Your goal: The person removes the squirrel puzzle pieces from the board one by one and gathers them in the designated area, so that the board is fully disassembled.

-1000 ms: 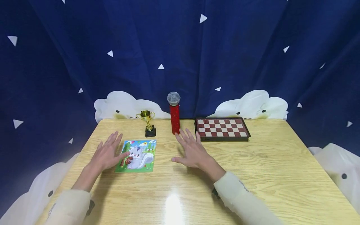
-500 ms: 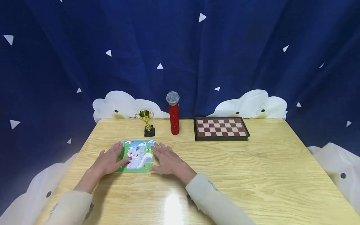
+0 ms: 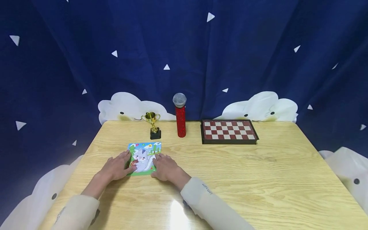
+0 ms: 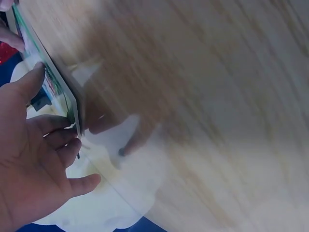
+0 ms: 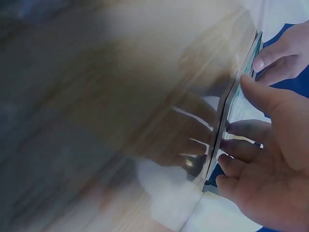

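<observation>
A thin square picture board (image 3: 142, 159) with a grey squirrel on a green and blue scene lies at the left of the wooden table. My left hand (image 3: 116, 166) holds its left side, thumb over the picture and fingers at the edge. On the opposite side, my right hand (image 3: 165, 167) holds the right edge with bent fingers, its thumb by the near corner. The left wrist view shows the board's rim (image 4: 67, 99) against those left fingertips. Right fingertips meet the board's edge (image 5: 231, 99) in the right wrist view.
Behind the board stands a small gold trophy cup (image 3: 151, 118) on a black base. A red microphone (image 3: 180, 121) with a silver head stands upright to its right. Farther right lies a red-and-white chessboard (image 3: 228, 130). A blue curtain (image 3: 184, 48) hangs behind the table (image 3: 258, 179).
My right hand has come left from near the microphone to the board's right edge. My left hand has shifted slightly right, and the fingers of both have bent inward. The board stays in place.
</observation>
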Demonstrator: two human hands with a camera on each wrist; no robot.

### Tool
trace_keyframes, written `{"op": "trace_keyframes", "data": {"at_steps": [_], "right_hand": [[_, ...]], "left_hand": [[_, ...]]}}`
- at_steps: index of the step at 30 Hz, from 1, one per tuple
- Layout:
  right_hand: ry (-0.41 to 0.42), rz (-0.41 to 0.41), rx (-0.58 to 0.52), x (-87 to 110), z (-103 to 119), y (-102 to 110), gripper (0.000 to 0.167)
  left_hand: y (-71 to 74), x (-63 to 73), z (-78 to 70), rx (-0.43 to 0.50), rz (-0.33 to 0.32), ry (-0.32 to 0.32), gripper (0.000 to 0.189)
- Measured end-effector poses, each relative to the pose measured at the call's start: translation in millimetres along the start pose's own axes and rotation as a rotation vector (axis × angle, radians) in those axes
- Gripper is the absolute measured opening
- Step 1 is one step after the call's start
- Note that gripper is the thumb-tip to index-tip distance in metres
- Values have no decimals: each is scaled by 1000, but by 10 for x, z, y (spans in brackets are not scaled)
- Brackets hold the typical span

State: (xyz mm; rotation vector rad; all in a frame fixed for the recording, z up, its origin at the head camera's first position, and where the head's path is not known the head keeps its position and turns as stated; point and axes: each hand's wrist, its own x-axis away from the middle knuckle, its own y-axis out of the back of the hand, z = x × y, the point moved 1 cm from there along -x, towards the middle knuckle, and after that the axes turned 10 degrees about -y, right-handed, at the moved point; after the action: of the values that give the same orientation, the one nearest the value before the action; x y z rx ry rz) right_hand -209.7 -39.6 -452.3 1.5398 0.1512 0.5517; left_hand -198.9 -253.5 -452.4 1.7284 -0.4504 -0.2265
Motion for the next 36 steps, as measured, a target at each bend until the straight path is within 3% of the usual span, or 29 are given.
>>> {"op": "trace_keyframes", "data": {"at_steps": [12,28,36], "right_hand": [[7,-35,-48,81,-288,-8,53],[33,-53,-109,524,-869,-81,59],[22,-64,-163,796,-1211,-100,59]], "left_hand": [[-33,-55,-240,-20,25,-45,79],[-95,-164,-668,46,68,-145,78],[-171,-248,-1012,-1,79,-217,78]]}}
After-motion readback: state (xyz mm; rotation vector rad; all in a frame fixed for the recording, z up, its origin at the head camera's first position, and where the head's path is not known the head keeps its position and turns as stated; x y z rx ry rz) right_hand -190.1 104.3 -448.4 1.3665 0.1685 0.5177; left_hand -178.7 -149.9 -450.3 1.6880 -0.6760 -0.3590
